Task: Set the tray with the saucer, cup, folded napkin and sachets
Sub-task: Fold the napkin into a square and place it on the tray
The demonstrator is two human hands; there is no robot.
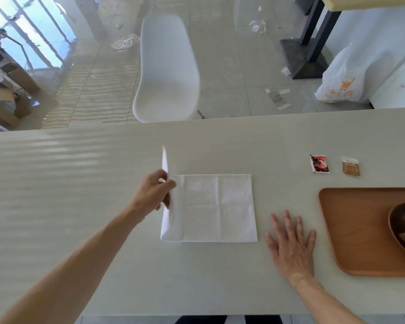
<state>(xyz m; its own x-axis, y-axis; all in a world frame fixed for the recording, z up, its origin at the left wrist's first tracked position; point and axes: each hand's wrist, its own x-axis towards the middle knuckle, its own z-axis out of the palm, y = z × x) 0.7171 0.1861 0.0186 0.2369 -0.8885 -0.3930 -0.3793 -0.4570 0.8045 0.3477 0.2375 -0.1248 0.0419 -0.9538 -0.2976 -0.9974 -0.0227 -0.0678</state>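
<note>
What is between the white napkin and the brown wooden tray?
In the head view, only the person's right hand, lying flat with fingers spread on the pale table, sits between the white paper napkin and the brown wooden tray.

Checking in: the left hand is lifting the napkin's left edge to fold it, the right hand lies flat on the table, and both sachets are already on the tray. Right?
Not quite. The head view shows both sachets, the red one and the brown one, on the table beyond the tray, not on it. The rest holds: the left hand lifts the napkin's left edge, and the right hand lies flat on the table.
</note>
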